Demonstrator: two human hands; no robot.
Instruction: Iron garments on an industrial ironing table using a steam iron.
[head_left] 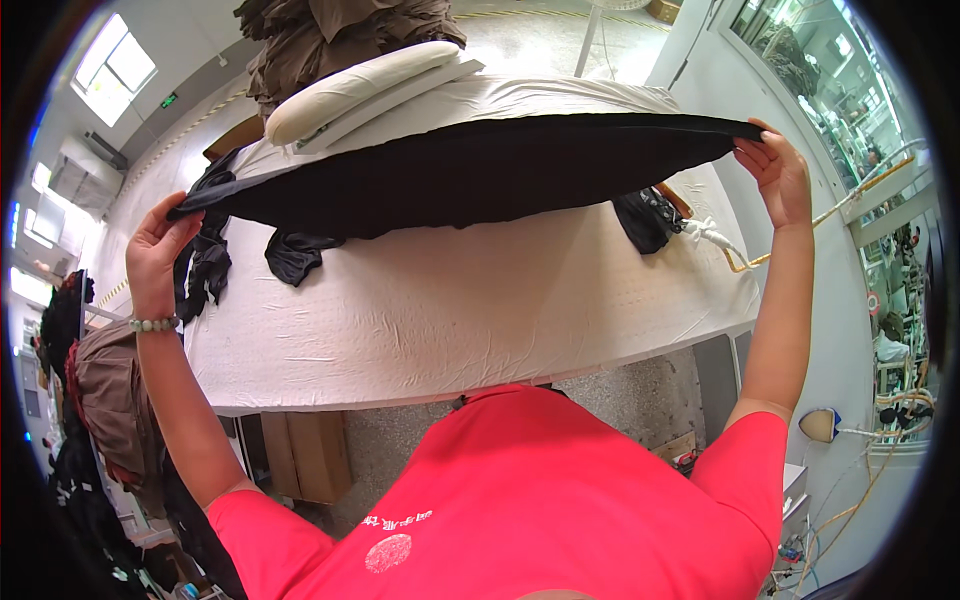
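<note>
Bench [450,320], white-topped, fills the middle of what I see. Over it stretches long black fabric [480,172], near a pale padded board [365,88]. I watch both hands spread wide apart, left hand [155,248] pinching one end, right hand [782,175] the other; a beaded bracelet [154,325] circles the left wrist [152,302].

The person's left arm [182,410] and right arm [782,320] reach forward, spread wide apart. The left hand [156,250] pinches at the far left; the right hand [782,178], slightly higher in view, pinches at the far right, fingers [754,160] turned inward.
</note>
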